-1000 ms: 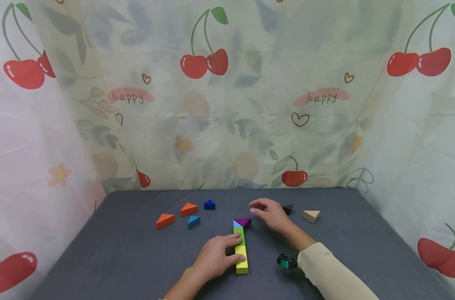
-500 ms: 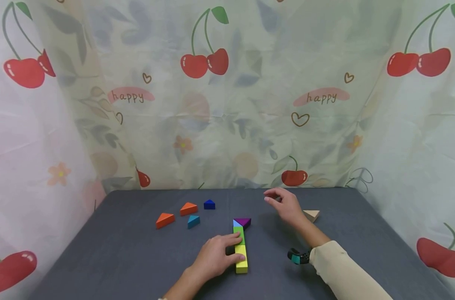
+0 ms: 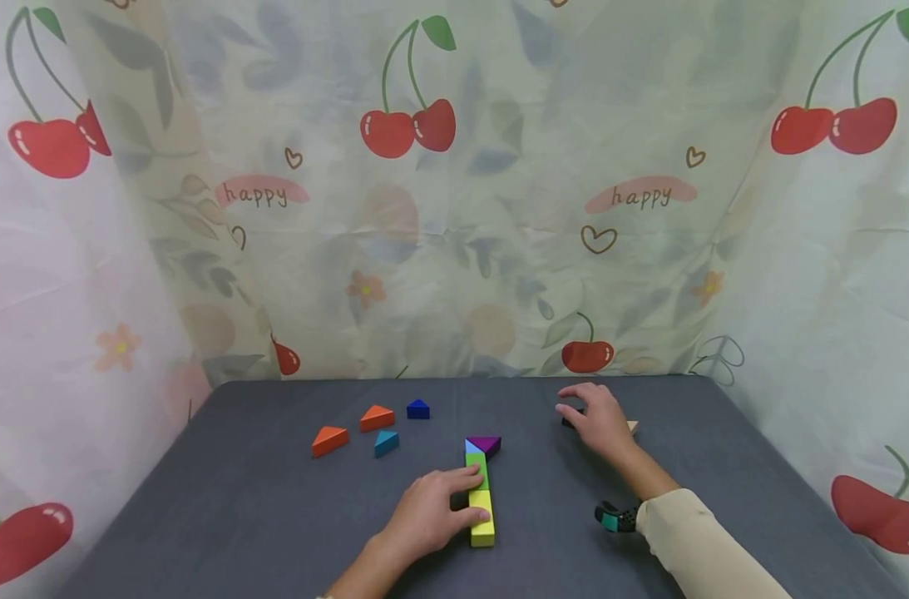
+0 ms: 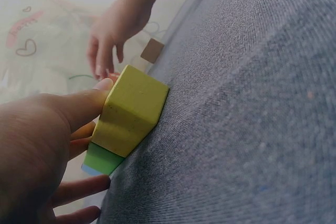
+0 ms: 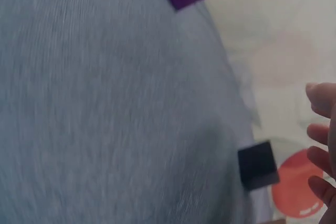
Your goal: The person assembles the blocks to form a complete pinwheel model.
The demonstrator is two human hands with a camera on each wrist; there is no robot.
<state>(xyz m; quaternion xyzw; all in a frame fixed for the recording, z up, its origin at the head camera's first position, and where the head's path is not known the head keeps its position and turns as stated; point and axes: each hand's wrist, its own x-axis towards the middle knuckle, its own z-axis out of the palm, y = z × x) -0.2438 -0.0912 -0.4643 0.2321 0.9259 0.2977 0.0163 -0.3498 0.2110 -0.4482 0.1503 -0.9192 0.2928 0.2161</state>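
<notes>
My left hand (image 3: 435, 512) rests over a row of blocks, thumb on the yellow block (image 3: 482, 537) and a finger on the green block (image 3: 475, 459). A small light blue triangular block (image 3: 472, 448) and a purple triangular block (image 3: 487, 443) stand at the row's far end. In the left wrist view the thumb lies along the top of the yellow block, other fingers stretched beside it. My right hand (image 3: 599, 421) hovers with loosely bent fingers over a black triangular block (image 5: 258, 163), holding nothing. It partly hides that block and a tan block (image 3: 633, 427) in the head view.
Two orange triangular blocks (image 3: 330, 441), a teal one (image 3: 386, 443) and a dark blue one (image 3: 418, 408) lie at the back left. Cherry-printed cloth (image 3: 454, 249) hangs behind and beside the dark grey table (image 3: 274, 516).
My right hand has moved rightward from near the purple block to over the black block, now covering much of the tan one. The left hand has stayed on the row.
</notes>
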